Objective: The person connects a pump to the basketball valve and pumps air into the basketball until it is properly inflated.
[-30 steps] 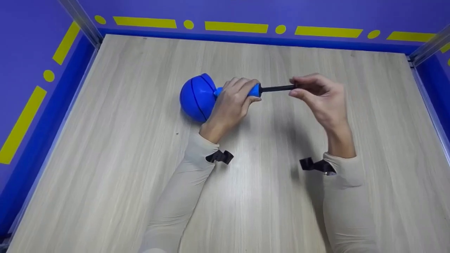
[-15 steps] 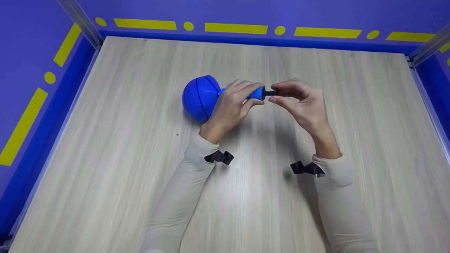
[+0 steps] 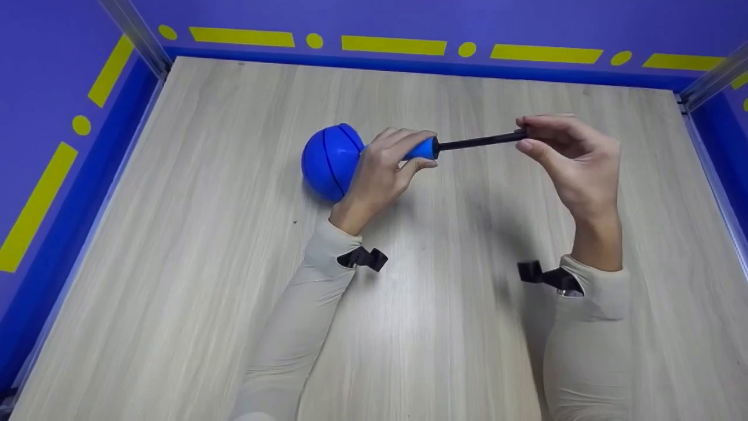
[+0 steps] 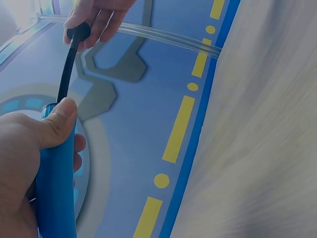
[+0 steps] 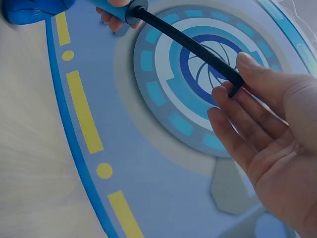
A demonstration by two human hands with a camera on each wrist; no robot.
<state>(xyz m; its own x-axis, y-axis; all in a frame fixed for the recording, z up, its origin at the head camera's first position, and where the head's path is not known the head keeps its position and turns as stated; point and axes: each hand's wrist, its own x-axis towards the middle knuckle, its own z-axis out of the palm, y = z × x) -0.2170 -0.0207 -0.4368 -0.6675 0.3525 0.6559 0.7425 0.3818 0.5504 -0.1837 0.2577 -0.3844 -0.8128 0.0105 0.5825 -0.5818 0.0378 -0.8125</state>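
Note:
A blue hand pump [image 4: 57,183] is gripped round its barrel by my left hand [image 3: 380,166]. Out of the barrel's right end runs a long black rod [image 3: 482,141], drawn well out. My right hand [image 3: 578,158] pinches the end of that rod between thumb and fingers; the black end piece [image 5: 237,85] shows in the right wrist view. At the pump's left end sits a blue ball [image 3: 330,161] with dark seam lines, deeply dented or folded at its upper right. Where pump and ball meet is hidden behind my left hand.
The light wood-grain table [image 3: 234,245] extends on every side of the hands. Blue panels [image 3: 397,20] with yellow marks stand along its back and sides. Each wrist carries a black camera mount [image 3: 365,258].
My right hand first moved left, pushing the rod almost fully into the barrel, then drew it out again to the right, farther than before. The left hand and ball barely shifted.

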